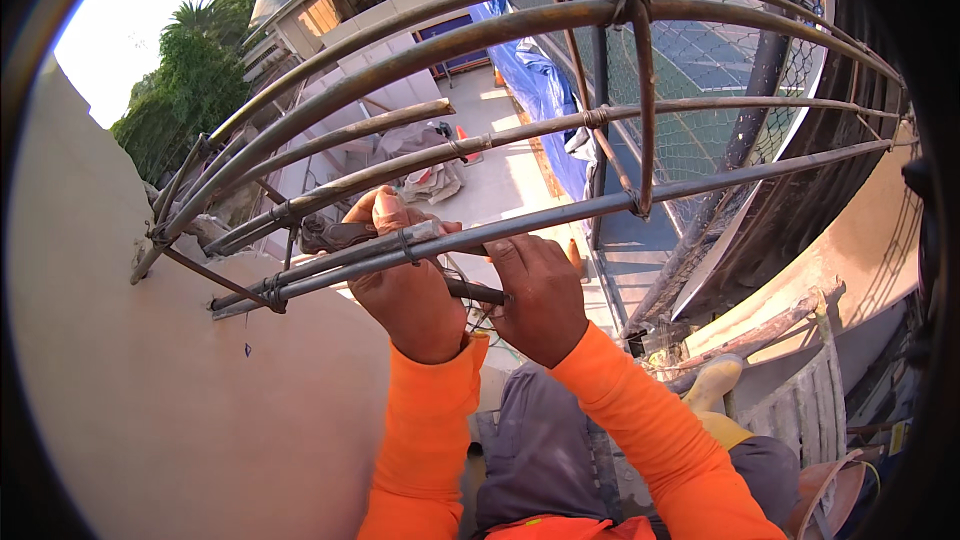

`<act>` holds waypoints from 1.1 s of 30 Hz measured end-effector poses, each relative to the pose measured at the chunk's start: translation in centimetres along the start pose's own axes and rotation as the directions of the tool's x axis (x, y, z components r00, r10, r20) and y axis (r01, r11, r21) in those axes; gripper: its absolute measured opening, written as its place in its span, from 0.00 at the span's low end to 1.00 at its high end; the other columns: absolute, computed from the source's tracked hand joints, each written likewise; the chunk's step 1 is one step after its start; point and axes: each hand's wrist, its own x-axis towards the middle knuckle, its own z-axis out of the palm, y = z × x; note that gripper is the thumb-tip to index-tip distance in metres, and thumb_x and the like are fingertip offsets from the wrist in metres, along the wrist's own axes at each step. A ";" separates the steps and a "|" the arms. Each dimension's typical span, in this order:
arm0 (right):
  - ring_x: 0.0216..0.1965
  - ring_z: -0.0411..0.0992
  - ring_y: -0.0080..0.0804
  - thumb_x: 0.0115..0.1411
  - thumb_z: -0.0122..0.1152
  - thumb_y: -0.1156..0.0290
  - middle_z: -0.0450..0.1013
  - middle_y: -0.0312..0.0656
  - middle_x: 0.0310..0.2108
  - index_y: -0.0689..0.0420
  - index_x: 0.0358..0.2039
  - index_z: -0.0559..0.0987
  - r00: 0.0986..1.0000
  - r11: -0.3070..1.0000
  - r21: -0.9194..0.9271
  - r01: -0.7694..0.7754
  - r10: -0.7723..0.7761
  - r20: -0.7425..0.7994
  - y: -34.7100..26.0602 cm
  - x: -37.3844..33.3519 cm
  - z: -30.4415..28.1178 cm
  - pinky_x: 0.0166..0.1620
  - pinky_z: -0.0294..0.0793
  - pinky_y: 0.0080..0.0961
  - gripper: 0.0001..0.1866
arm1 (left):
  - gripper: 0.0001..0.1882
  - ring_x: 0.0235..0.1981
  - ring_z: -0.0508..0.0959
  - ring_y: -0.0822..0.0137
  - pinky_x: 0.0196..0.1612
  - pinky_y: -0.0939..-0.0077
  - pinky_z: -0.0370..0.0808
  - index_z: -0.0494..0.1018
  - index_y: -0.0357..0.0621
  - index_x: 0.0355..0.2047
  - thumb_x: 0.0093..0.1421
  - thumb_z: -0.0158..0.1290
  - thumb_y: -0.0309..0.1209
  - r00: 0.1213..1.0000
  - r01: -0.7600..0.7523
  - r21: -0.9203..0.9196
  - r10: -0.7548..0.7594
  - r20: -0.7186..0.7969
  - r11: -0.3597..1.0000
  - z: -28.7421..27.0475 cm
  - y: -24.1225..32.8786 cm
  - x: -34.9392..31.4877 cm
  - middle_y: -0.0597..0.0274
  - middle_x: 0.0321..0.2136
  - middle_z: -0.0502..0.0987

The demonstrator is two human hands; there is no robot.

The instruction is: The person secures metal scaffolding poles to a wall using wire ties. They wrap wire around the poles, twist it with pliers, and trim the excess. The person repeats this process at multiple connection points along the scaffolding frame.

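Observation:
My left hand (pixel 415 305) reaches up behind two steel bars (pixel 340 270), its fingers and thumb closed together above them. A dark piece of metal (pixel 337 236) sticks out left of these fingers; what they grip is partly hidden. My right hand (pixel 540 290) is closed round the end of a dark rod-like metal tool handle (pixel 474 290) just below the bars. Whether the rod joins the dark piece, I cannot tell. A wire tie (pixel 407 246) loops round the bars between my hands. Thin loose wire (pixel 477 317) hangs between my wrists.
Curved bars (pixel 480 32) with wire-tied crosspieces (pixel 648 110) arch across the view. A pale wall (pixel 200 400) rises at left. Below lie a paved walkway (pixel 505 180), rubble bags (pixel 432 183), blue sheeting (pixel 545 90) and a chain-link fence (pixel 680 50). A yellow boot (pixel 715 380) stands by wooden slats (pixel 800 400).

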 end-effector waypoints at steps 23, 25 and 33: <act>0.24 0.78 0.23 0.70 0.54 0.39 0.79 0.38 0.25 0.60 0.45 0.81 0.377 0.098 0.403 -0.910 -0.205 0.903 0.8 -2.6 -1.7 0.23 0.72 0.18 0.32 | 0.24 0.20 0.75 0.78 0.21 0.86 0.70 0.73 0.34 0.54 0.77 0.45 0.46 0.984 -0.042 0.624 -0.074 0.159 0.780 -4.9 5.6 -3.0 0.66 0.26 0.77; 0.29 0.79 0.23 0.72 0.53 0.41 0.81 0.40 0.30 0.58 0.55 0.79 0.465 0.083 0.481 -0.873 -0.153 0.872 1.2 -4.5 -2.5 0.28 0.75 0.19 0.31 | 0.27 0.20 0.75 0.79 0.21 0.87 0.69 0.71 0.32 0.58 0.78 0.44 0.47 0.954 -0.066 0.645 -0.140 0.264 0.762 -5.8 4.6 -4.0 0.66 0.26 0.78; 0.35 0.81 0.33 0.72 0.52 0.52 0.84 0.45 0.40 0.53 0.60 0.75 0.109 0.235 -0.013 -0.972 0.499 0.860 10.6 -14.1 -14.7 0.39 0.82 0.32 0.24 | 0.24 0.15 0.66 0.81 0.16 0.86 0.58 0.76 0.38 0.38 0.77 0.45 0.49 0.588 0.303 0.574 -0.623 0.516 0.761 -3.9 -2.0 -8.7 0.66 0.19 0.72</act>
